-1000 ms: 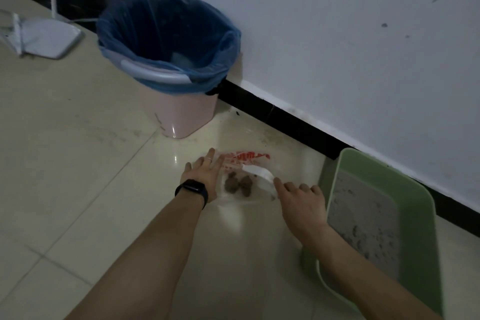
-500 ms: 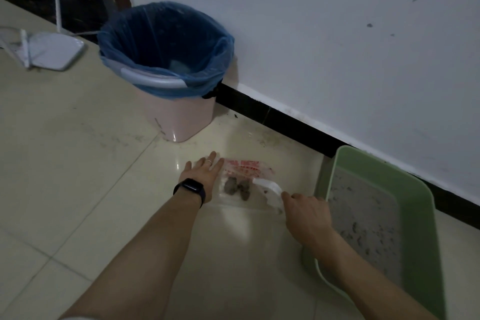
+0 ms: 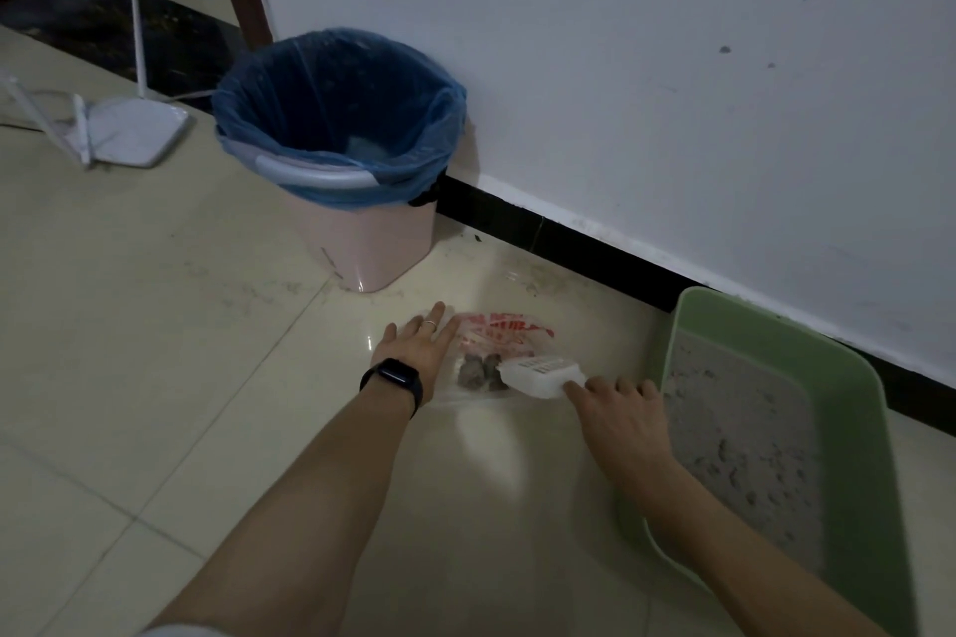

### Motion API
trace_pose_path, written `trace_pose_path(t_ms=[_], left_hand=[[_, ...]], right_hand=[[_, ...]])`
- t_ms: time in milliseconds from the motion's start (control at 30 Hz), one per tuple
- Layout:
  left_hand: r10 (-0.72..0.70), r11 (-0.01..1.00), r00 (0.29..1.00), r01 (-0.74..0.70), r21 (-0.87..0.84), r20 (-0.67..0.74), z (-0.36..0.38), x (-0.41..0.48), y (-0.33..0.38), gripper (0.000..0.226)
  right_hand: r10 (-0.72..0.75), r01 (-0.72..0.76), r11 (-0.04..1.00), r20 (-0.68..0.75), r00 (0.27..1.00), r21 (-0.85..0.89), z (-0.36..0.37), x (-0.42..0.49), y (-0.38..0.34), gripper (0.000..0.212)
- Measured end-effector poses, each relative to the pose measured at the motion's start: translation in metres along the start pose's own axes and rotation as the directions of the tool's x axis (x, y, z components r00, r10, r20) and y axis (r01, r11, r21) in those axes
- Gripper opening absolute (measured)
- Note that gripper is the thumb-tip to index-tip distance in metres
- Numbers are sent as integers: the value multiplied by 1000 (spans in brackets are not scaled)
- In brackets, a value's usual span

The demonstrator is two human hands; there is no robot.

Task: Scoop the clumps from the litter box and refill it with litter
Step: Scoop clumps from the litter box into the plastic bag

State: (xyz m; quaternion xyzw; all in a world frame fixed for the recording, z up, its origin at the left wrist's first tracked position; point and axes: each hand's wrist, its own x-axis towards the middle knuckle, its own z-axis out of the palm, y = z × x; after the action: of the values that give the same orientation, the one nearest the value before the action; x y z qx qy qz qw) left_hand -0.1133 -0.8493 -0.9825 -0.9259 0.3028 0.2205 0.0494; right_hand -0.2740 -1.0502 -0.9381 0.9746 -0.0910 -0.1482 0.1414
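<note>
A clear plastic bag with red print (image 3: pixel 504 331) lies flat on the tiled floor, with dark clumps (image 3: pixel 478 372) on it. My left hand (image 3: pixel 419 341), fingers spread, presses flat on the bag's left edge. My right hand (image 3: pixel 618 411) grips the handle of a white litter scoop (image 3: pixel 540 372), whose head rests by the clumps. The green litter box (image 3: pixel 853 429) with grey litter (image 3: pixel 745 435) sits at the right against the wall.
A pink bin (image 3: pixel 362 243) lined with a blue bag (image 3: pixel 336 104) stands against the wall behind the plastic bag. A white router with antennas (image 3: pixel 129 135) lies on the floor at the left. A black skirting runs along the wall.
My right hand has drawn the scoop right, toward the litter box, its head now beside the clumps. My left hand stays flat on the bag. The view has shifted down and left.
</note>
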Motion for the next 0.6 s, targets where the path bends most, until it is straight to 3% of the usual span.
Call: trace_pose_path(t_ms=[100, 333, 500, 600], left_hand=[[17, 1000, 1000, -17, 11, 0, 3, 0, 1, 109], [21, 999, 1000, -20, 34, -6, 3, 2, -3, 112], [39, 981, 995, -22, 193, -86, -2, 2, 7, 93], [110, 994, 970, -111, 6, -218, -9, 7, 26, 78]], right_hand=[[-5, 5, 1000, 62, 998, -11, 4, -1, -2, 34], [-5, 5, 1000, 18, 1000, 15, 8, -6, 1, 41], [14, -13, 999, -35, 999, 45, 10, -15, 3, 37], [27, -18, 997, -121, 992, 76, 14, -15, 6, 47]])
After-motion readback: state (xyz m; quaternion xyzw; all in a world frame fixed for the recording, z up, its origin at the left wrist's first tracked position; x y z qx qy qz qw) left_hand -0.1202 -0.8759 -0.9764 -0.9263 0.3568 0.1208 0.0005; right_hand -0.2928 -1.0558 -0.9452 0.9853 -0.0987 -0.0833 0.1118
